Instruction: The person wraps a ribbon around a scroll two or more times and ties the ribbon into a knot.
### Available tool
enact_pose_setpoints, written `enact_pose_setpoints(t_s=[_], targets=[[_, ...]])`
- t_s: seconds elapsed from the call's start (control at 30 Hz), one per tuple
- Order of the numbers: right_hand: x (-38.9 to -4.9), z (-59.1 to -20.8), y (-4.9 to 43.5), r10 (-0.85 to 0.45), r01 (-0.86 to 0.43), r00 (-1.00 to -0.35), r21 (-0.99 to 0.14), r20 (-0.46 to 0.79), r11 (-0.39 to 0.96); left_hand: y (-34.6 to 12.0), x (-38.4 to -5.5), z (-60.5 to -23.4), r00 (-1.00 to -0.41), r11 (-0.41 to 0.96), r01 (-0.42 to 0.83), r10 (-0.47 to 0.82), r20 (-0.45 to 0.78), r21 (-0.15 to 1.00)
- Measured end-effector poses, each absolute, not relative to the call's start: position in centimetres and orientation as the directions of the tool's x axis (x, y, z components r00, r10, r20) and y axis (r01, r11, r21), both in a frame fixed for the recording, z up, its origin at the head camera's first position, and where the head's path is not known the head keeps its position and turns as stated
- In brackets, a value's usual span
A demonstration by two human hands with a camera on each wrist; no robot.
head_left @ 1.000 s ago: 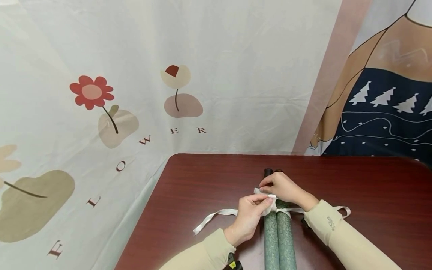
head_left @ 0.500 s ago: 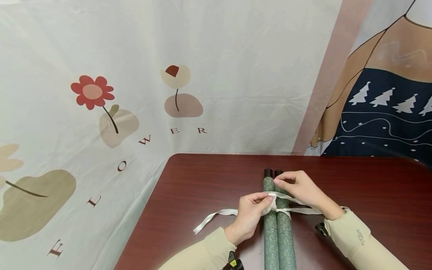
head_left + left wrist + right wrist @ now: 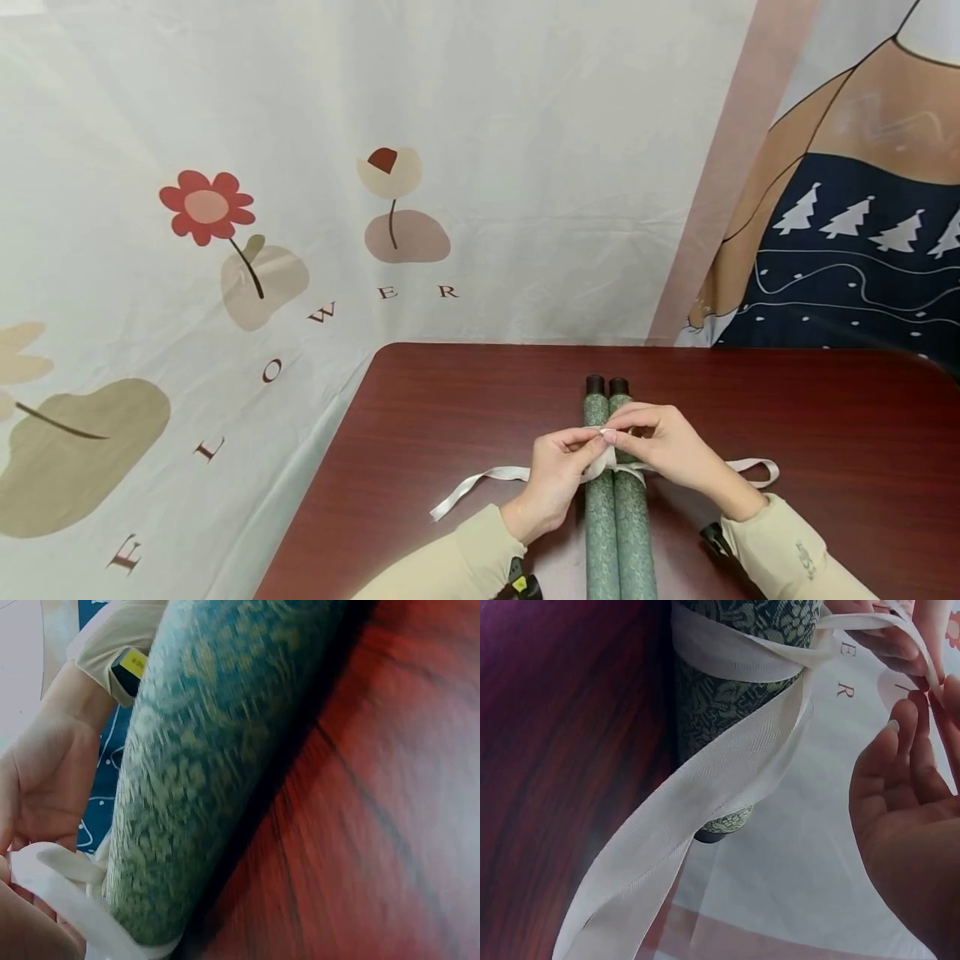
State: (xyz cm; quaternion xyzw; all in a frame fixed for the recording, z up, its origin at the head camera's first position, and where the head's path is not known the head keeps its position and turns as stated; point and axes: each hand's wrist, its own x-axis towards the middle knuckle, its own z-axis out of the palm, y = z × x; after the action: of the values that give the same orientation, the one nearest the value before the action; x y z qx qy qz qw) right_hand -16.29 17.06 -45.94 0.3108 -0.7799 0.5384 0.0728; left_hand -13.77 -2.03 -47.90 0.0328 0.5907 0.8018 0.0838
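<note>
Two rolled scrolls in green patterned fabric, a left scroll point(image 3: 600, 521) and a right scroll point(image 3: 633, 525), lie side by side with dark end knobs pointing away. A white ribbon point(image 3: 705, 769) wraps around them, knotted near the far end. My left hand point(image 3: 553, 475) pinches a raised loop of this ribbon between thumb and forefinger, left of the knot. From the right, my right hand point(image 3: 671, 446) meets those fingertips and pinches the ribbon there. The left wrist view shows the looped ribbon point(image 3: 75, 896) between both hands; its exact crossing is hidden by fingers.
One ribbon tail stretches left over the dark red wooden table point(image 3: 420, 417), and another curls to the right beyond my right wrist. Behind the table's far edge hangs a pale printed curtain point(image 3: 525, 167) with flowers and letters.
My right hand drew away up and right with a strand of ribbon, then came back down to the left fingertips. My left hand stayed in place, pinching the loop.
</note>
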Motion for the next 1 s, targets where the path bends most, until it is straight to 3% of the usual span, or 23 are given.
enact_pose_setpoints(t_s=[0.17, 0.3, 0.43, 0.57, 0.87, 1.0], targets=[[-16.0, -45.6, 17.2, -0.349, -0.503, -0.848, -0.812, 0.399, 0.294, -3.1, -14.6, -47.5, -0.986, -0.194, -0.002, 0.161, 0.029, 0.981], [-15.7, -45.3, 17.1, -0.33, -0.454, -0.876, -0.832, 0.351, 0.32, -4.5, -15.8, -46.7, -0.973, 0.062, 0.133, 0.2, 0.119, 0.989], [-15.6, -45.3, 17.3, -0.317, -0.428, -0.889, -0.846, 0.331, 0.319, -5.7, -16.9, -46.1, -0.944, 0.362, 0.255, 0.296, 0.149, 0.896], [-15.6, -45.4, 17.4, -0.311, -0.425, -0.891, -0.849, 0.33, 0.316, -6.3, -18.0, -46.4, -0.924, 0.532, 0.309, 0.365, 0.116, 0.788], [-15.4, -45.3, 17.2, -0.34, -0.423, -0.885, -0.857, 0.32, 0.295, -6.2, -19.6, -47.2, -0.896, 0.504, 0.154, 0.434, -0.095, 0.85], [-15.4, -45.2, 17.3, -0.334, -0.407, -0.894, -0.855, 0.3, 0.322, -5.9, -20.0, -47.3, -0.876, 0.53, 0.169, 0.467, -0.119, 0.831]])
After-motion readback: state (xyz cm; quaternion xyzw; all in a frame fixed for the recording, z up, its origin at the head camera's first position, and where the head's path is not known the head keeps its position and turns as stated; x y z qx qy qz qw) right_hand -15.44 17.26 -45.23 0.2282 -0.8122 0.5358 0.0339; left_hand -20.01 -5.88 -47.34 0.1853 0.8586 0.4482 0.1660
